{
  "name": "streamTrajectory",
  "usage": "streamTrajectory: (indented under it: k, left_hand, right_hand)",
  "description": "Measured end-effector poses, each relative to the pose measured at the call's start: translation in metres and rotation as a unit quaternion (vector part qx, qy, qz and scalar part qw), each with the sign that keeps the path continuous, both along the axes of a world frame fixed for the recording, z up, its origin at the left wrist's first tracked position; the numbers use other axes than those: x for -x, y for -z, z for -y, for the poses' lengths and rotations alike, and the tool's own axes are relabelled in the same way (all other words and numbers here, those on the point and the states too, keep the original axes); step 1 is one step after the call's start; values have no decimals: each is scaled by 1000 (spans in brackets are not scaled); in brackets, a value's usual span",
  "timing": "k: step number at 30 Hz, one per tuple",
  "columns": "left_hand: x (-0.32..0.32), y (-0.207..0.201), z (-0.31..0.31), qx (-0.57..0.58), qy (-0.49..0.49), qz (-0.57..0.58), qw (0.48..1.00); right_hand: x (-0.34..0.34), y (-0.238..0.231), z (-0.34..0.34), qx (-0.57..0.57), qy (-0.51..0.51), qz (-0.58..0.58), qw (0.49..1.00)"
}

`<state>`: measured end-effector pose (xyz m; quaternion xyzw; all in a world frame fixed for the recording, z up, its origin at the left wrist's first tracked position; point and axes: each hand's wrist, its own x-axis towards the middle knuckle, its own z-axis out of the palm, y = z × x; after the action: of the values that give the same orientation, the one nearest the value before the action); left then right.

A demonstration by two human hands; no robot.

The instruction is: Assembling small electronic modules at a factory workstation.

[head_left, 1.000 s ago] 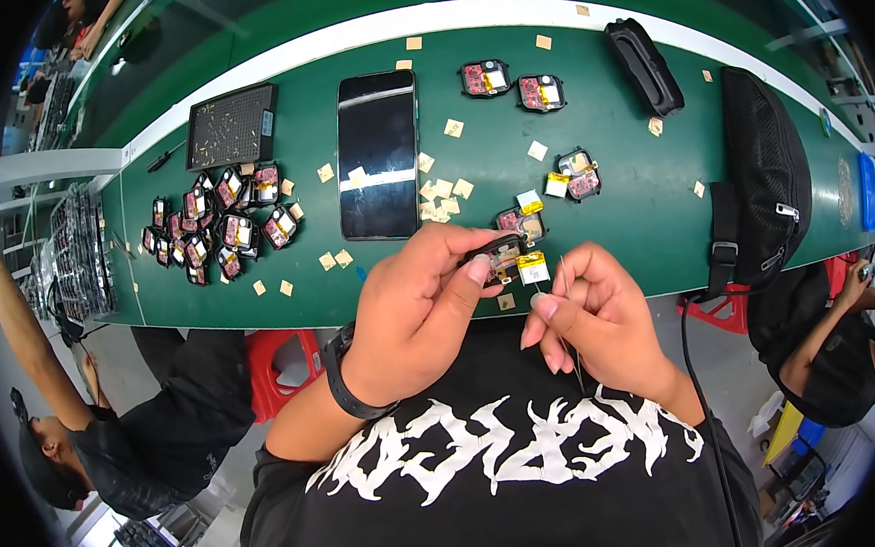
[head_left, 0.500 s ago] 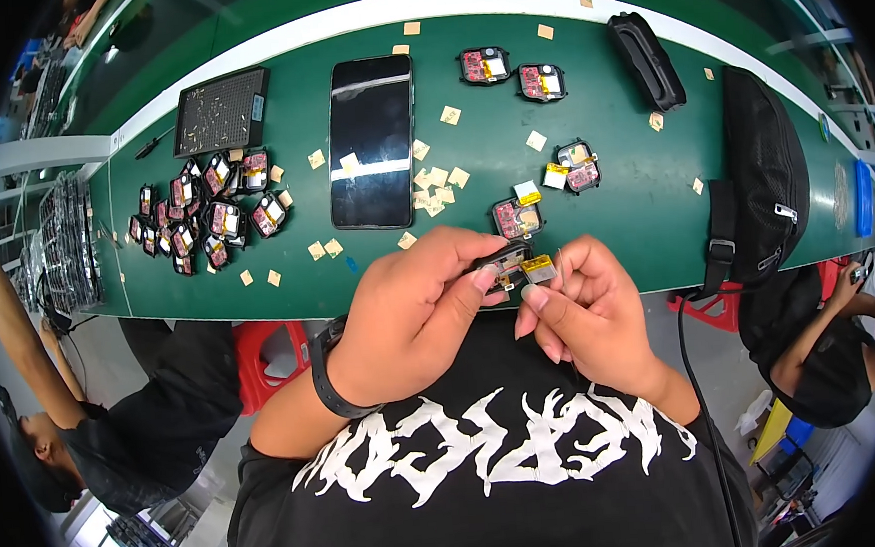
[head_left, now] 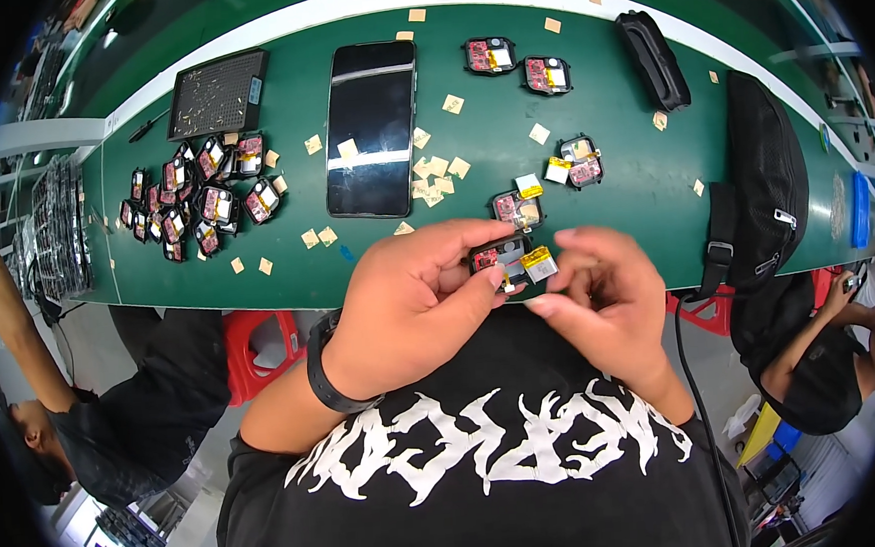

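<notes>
My left hand (head_left: 424, 294) grips a small black watch case (head_left: 505, 261) with a red circuit board inside, its thumb pressing on the near edge. A silver battery (head_left: 538, 264) with yellow tape hangs out at the case's right side. Just right of that battery, my right hand (head_left: 599, 289) is apart from it, thumb and index finger spread and the other fingers curled; its palm is hidden. Beyond the held case lies another open case (head_left: 517, 210) with its battery flipped out. A similar case (head_left: 581, 161) rests farther right.
Many watch cases (head_left: 215, 205) are piled at the left, near a black tray (head_left: 216, 94). A large phone (head_left: 373, 132) lies mid-table among small beige paper squares (head_left: 438, 165). Two cases (head_left: 546, 74) sit at the back. A black bag (head_left: 767, 178) and an open black pouch (head_left: 653, 60) are right.
My right hand has let go of the battery and moved slightly right, its thumb and index finger now apart. The case in my left hand has turned, showing more of its inside.
</notes>
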<state>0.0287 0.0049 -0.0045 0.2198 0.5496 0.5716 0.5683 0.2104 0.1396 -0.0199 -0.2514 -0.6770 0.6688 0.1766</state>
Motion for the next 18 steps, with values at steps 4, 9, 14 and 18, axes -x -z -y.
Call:
streamTrajectory:
  k: [4,9,14,18]
  left_hand:
    - [0,-2,-3,38,29,-52,997]
    - [-7,3,-6,40,7,-104,994]
    - [-11,4,-7,33,-3,-98,995]
    - [-21,22,-8,-80,-67,-123,987]
  right_hand:
    - [11,-3,-13,-333,-64,-33,940]
    - [9,0,-5,-274,-27,-41,961]
    - [6,0,11,-20,43,18,999]
    - [11,1,10,-61,49,22,997]
